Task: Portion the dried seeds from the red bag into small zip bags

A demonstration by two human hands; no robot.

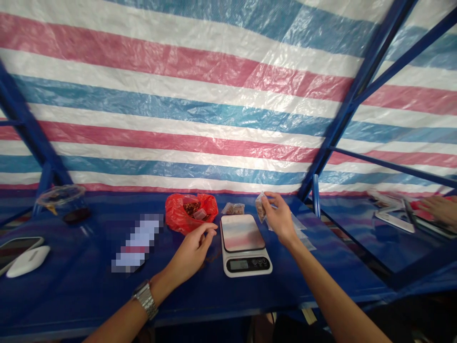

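Sachet (260, 209), long axis roughly upright

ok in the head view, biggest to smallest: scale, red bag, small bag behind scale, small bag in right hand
1. Scale
2. Red bag
3. Small bag behind the scale and small bag in the right hand: too alike to rank, the hand partly covers the latter

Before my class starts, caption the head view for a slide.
Right hand holding a small clear bag, left hand near a red bag, scale between them.

The scale (244, 236) has a display (238, 264) with unreadable digits.
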